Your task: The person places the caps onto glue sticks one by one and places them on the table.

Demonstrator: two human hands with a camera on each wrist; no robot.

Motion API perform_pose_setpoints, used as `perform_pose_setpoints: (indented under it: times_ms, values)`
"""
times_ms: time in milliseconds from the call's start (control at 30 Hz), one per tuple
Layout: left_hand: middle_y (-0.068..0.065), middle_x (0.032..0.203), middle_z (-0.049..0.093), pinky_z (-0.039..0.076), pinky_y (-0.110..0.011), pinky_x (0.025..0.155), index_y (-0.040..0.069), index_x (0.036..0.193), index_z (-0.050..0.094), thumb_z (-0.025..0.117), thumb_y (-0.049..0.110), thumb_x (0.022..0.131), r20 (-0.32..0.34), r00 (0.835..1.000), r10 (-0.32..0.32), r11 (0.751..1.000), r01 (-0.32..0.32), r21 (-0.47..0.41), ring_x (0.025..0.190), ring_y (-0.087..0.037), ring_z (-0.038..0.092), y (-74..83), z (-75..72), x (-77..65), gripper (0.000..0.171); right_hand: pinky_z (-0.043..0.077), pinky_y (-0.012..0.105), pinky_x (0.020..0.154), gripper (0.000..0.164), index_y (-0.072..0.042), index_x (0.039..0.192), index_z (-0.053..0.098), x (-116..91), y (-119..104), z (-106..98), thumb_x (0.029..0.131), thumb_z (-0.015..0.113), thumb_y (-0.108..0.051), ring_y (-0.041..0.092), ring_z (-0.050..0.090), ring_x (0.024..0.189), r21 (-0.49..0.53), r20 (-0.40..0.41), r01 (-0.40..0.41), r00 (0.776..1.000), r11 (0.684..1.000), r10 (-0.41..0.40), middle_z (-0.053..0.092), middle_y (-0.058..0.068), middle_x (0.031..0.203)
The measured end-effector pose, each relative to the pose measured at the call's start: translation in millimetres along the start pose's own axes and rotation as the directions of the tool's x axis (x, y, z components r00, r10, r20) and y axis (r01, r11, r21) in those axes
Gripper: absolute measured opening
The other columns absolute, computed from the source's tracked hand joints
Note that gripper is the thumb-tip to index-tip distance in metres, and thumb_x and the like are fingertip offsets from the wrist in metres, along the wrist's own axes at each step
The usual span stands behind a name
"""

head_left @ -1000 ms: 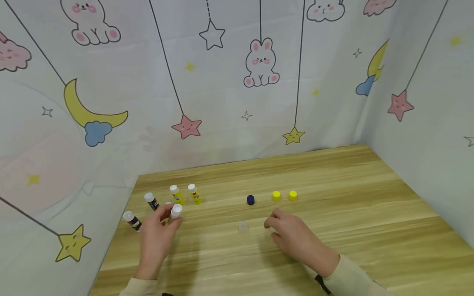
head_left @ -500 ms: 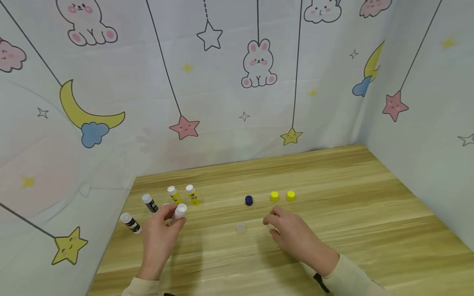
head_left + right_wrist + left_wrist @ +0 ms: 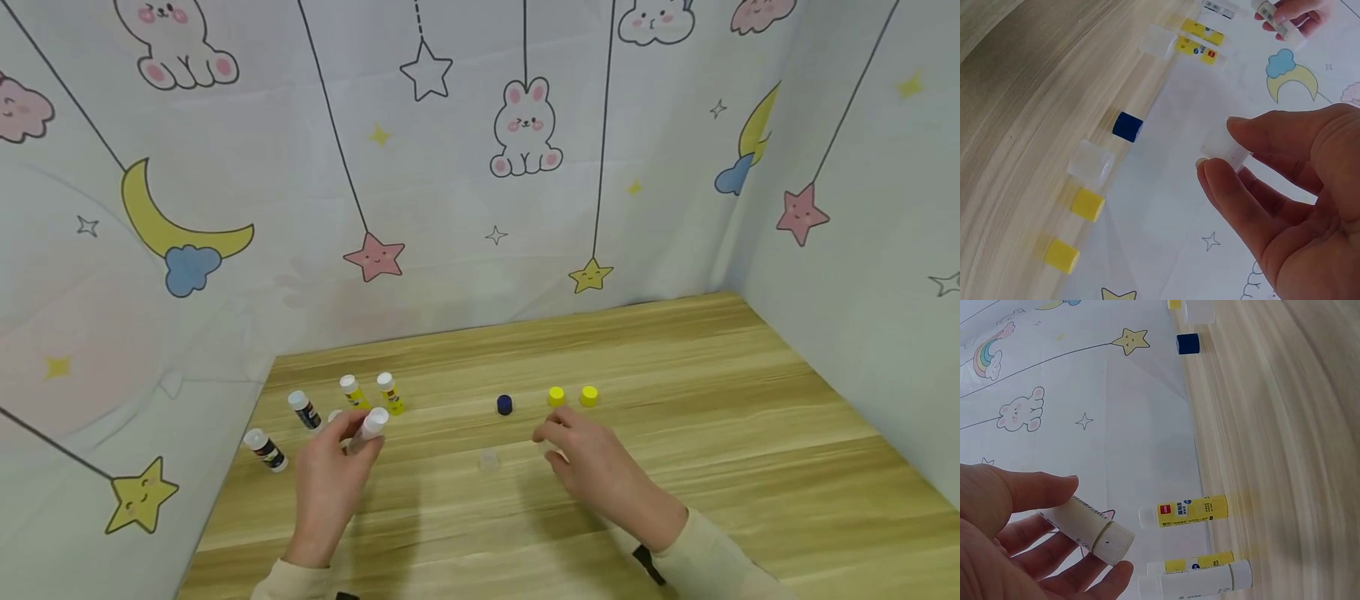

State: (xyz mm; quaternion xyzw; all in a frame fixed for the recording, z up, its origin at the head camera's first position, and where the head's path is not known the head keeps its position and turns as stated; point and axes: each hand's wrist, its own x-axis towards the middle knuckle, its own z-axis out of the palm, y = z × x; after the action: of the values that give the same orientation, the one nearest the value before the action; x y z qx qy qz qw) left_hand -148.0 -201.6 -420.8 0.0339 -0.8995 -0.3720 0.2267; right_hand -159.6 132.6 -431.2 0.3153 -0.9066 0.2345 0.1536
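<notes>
My left hand (image 3: 332,477) grips the white glue stick (image 3: 1093,531), tilted, above the table's (image 3: 465,533) left side. Probably light, stiff, slick; hold mid-barrel. My right hand (image 3: 596,471) pinches a clear cap (image 3: 1222,147), faint here; likely light plastic, take its sides.

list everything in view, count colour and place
table: 1, brown wood-grain, beneath the rest
patterned cloth: at least 1, white, behind the table
coloured tubes: 4, two yellow, two black, back left
white tubes: 2, white, one held, one standing left
opaque caps: 3, two yellow, one dark blue, centre back
translucent caps: 3, clear, two on the table, one held
sleeves: 2, cream, bottom
left hand: 1, bare, gripping a white tube
right hand: 1, bare, pinching a translucent cap
</notes>
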Motion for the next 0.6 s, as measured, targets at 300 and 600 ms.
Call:
perform_pose_setpoints:
  times_ms: [300,600]
  values:
    - [-0.005,0.097,0.075,0.057,-0.049,0.079,0.013,0.105,0.075,0.085,0.005,0.078,-0.039,0.998,0.049,0.998,-0.050,-0.029,0.093,-0.023,0.070,3.2,4.9,-1.0,0.030,0.051,0.019,0.062,0.036,-0.017,0.098,0.071,2.2,2.2,-0.7,0.075,0.085,0.006,0.007,0.059,0.076,-0.015,-0.066,0.037,0.997,0.999,-0.038,0.059,-0.004,0.098]
    - [-0.004,0.094,0.075,0.055,-0.048,0.074,0.013,0.105,0.076,0.085,0.003,0.077,-0.067,0.994,0.089,0.996,-0.089,-0.010,0.089,-0.023,0.071,7.4,7.2,-3.9,0.031,0.052,0.019,0.061,0.038,-0.015,0.100,0.071,4.6,1.6,-2.7,0.073,0.086,0.007,0.007,0.059,0.075,0.015,-0.119,0.080,0.990,0.997,-0.078,0.060,-0.002,0.098]
